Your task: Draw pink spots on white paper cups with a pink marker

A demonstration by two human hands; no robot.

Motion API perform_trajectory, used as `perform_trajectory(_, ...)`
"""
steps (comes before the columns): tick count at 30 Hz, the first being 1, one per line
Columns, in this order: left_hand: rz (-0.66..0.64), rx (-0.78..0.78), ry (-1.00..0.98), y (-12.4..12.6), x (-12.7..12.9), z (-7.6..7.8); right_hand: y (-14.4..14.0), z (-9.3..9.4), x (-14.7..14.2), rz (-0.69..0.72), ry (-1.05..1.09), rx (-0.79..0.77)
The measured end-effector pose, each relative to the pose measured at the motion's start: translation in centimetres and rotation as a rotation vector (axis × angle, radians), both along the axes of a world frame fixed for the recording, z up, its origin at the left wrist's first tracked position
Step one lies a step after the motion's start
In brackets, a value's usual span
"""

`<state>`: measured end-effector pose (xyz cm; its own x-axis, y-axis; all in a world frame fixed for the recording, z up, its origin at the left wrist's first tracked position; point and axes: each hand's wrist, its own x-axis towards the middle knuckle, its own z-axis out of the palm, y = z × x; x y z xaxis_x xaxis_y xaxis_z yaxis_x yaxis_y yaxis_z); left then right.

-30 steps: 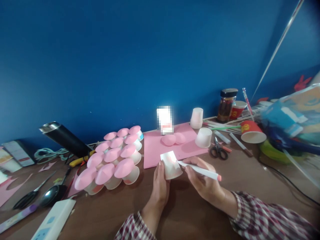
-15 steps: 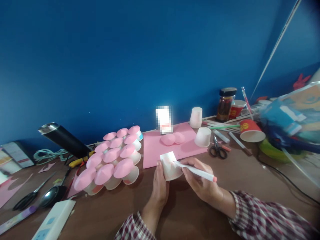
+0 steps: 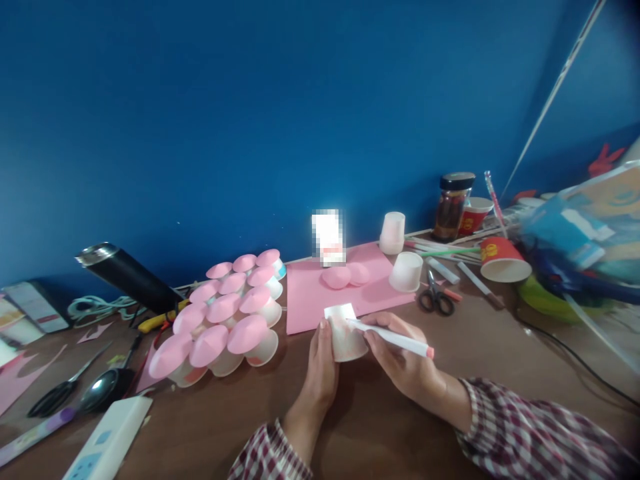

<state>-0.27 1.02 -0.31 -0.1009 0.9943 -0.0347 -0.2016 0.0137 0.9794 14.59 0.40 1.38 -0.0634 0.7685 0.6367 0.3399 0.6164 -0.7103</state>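
Two hands are working one upturned paper cup (image 3: 345, 333); the left hand (image 3: 320, 373) is steadying it, fingers wrapped around its side. The right hand (image 3: 400, 363) is pinching a marker (image 3: 393, 339), tip touching the cup.

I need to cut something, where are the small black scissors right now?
The scissors lie on the table's right side, just right of the pink sheet, near the upturned white cup.

No text can be read. The red paper cup (image 3: 504, 259) carries a yellow emblem too blurred to make out, and the card (image 3: 329, 237) leaning on the blue wall is pixelated over.
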Motion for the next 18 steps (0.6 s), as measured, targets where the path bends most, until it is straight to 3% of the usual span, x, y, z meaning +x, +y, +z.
perform_trajectory(15, -0.057, -0.028, 0.032, 0.14, -0.52, -0.68, 0.04, 0.21, 0.06, 0.021, -0.007, -0.042)
perform_trajectory(18, -0.044, -0.016, -0.038, 0.15, -0.33, -0.58, 0.06, 0.37, 0.00, 0.018, -0.028, -0.032)
